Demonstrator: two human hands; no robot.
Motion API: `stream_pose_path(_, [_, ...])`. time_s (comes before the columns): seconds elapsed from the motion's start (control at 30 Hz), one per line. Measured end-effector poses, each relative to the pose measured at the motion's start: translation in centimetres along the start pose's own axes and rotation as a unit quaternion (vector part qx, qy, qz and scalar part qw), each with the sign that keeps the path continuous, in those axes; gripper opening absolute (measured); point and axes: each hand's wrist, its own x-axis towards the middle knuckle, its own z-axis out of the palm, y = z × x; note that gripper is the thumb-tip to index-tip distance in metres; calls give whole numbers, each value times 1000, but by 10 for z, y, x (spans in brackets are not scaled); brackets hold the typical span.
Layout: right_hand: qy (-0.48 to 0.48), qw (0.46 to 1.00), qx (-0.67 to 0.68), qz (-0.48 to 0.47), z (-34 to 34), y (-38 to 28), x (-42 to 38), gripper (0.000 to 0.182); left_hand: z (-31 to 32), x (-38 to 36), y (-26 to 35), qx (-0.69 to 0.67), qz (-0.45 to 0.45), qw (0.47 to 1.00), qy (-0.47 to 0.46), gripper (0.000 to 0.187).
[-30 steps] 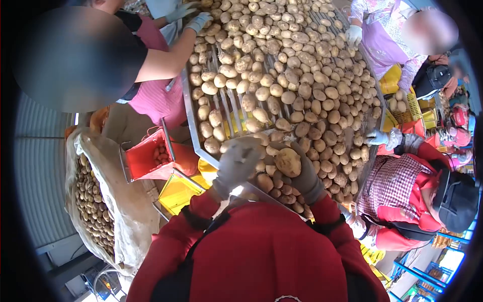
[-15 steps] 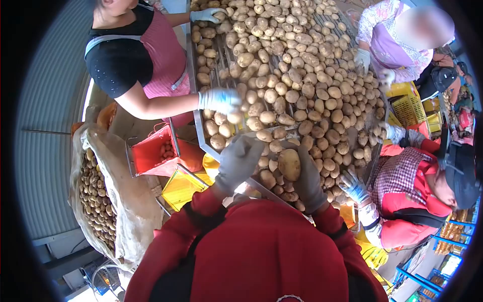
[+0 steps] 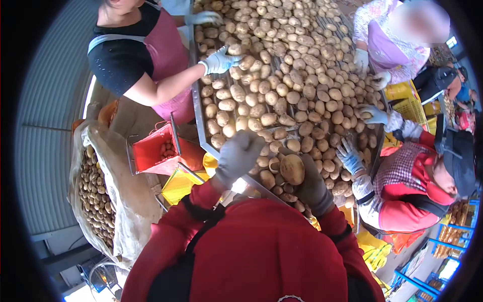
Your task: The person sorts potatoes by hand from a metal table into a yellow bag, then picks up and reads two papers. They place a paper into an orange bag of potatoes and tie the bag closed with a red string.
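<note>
Down at the near end of the sorting tabletop point(image 3: 197, 132), my right hand point(image 3: 308, 182) has its grey-gloved fingers point(image 3: 311, 176) curled loosely round one big potato point(image 3: 292, 169), cupping it from below so most of it shows. It's a chunky oval spud, tan skin with darker dirt smudges, sitting just above the heap of potatoes point(image 3: 287, 90) that covers the whole tabletop. My left hand point(image 3: 239, 156) is beside it, fingers bent down over the pile at the metal edge, and honestly I can't tell if it's got hold of anything under there. Off to my left there's a red bin point(image 3: 151, 153) and a big sack point(image 3: 118, 201) full of small spuds. Other people's gloved hands are on the pile from both sides.
</note>
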Motion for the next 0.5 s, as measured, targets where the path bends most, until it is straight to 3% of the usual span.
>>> stream_pose_path(0.03, [-28, 998, 52, 14, -3, -5, -3, 69, -4, -2, 5, -28, 2, 1000, 1, 18])
stream_pose_path(0.13, [-14, 998, 12, -54, -6, -5, -6, 60, -8, -7, 19, -81, 76, 993, -26, 18])
stream_pose_path(0.27, [-6, 992, 82, -94, -12, 19, -10, 40, -21, -23, 49, -125, 22, 983, -129, 32])
stream_pose_path(0.3, [-10, 990, 114, -85, -11, 23, -10, 37, -33, -19, 67, -81, 18, 974, -211, 40])
stream_pose_path(0.4, [-4, 978, 199, -60, 7, 13, -12, 37, -18, -29, 78, -75, 3, 976, -206, 42])
stream_pose_path(0.47, [-217, 874, 434, -1, -11, 35, 3, 41, -10, -31, 75, -101, 41, 983, -145, 32])
stream_pose_path(0.5, [-277, 825, 492, 11, -14, 38, 8, 41, -5, -29, 68, -116, 53, 983, -128, 29])
